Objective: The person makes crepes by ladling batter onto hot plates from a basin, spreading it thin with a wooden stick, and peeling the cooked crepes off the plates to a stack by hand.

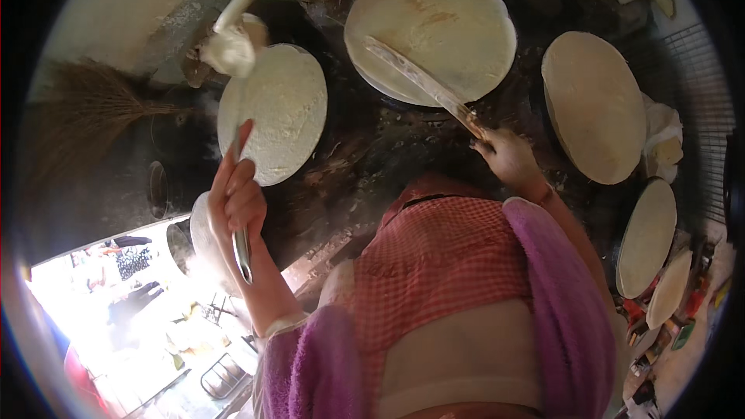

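Note:
My left hand grips the metal handle of a ladle, its index finger stretched along the stem. The blurred, whitish head of the ladle lies beyond the left pancake, close to a container that I cannot make out clearly. That thin pale pancake covers a round griddle. In my right hand is a flat wooden spatula, coated with pale batter along its blade. The blade slants across the left part of the large central pancake, which has light brown patches.
More thin pancakes lie at the right: a large one, a smaller one and another. A straw broom is at the far left. A white bag sits beside the right griddle. Bright daylight enters lower left.

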The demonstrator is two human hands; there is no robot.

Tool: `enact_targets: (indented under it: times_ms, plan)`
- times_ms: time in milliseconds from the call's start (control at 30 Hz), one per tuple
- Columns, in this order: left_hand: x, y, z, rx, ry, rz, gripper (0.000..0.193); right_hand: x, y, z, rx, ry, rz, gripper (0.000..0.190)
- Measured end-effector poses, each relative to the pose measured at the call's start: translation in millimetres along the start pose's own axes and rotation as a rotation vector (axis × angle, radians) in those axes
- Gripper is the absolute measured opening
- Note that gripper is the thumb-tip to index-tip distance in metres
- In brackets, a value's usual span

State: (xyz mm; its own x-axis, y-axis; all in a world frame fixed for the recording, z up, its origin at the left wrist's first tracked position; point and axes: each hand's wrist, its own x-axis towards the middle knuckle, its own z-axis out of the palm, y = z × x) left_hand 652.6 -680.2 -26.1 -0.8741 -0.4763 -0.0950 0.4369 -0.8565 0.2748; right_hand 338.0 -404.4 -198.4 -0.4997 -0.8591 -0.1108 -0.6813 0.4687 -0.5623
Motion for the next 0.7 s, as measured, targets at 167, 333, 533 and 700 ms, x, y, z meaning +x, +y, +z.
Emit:
enact_targets:
  times_ms: [167,333,533,700]
  plan:
    - [16,28,-52,-0.082,0.22,-0.15,0.047,64,-39,21,-0.18,-0.044,-0.073,0.047]
    - [-19,41,-77,-0.156,0.243,-0.109,0.045,92,-50,41,-0.261,-0.088,-0.044,0.043]
    - [-61,59,-95,-0.065,0.233,-0.049,0.049,133,-79,52,0.016,-0.104,0.133,0.042]
    - [-81,64,-99,-0.091,0.219,-0.032,0.048,92,-87,49,-0.076,-0.126,-0.008,0.047]
